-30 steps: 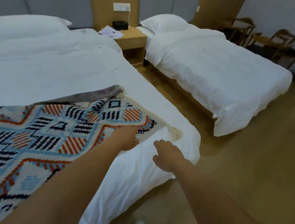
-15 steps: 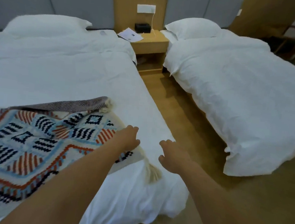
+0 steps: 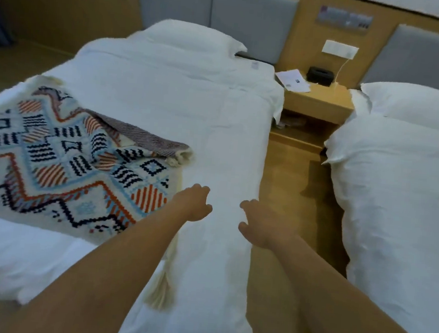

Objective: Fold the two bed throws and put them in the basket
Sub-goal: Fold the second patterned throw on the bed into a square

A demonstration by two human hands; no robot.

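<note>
Throw: the patterned throw (image 3: 61,168) lies spread at the left and centre-left of the frame, on the white bed (image 3: 179,96). It looks like a soft, fairly thick weave. Expect it to be limp, light enough for you to lift, and prone to sagging between your grips.
Turned-back corner: the upper right corner (image 3: 146,138) is flipped over and shows a striped underside. Flatten it before you fold.
Tassel: a cream tassel (image 3: 161,291) hangs over the bed's side at lower centre and marks the near corner. Take hold at the corners, not by the tassels.
Left hand: your left hand (image 3: 194,204) reaches forward just right of the throw's cream edge, with the fingers loosely curled and grasping nothing.
Right hand: your right hand (image 3: 264,223) hovers beside it over the bare bedding, with the thumb spread and nothing held.
Not in view: the second throw and the basket.
</note>
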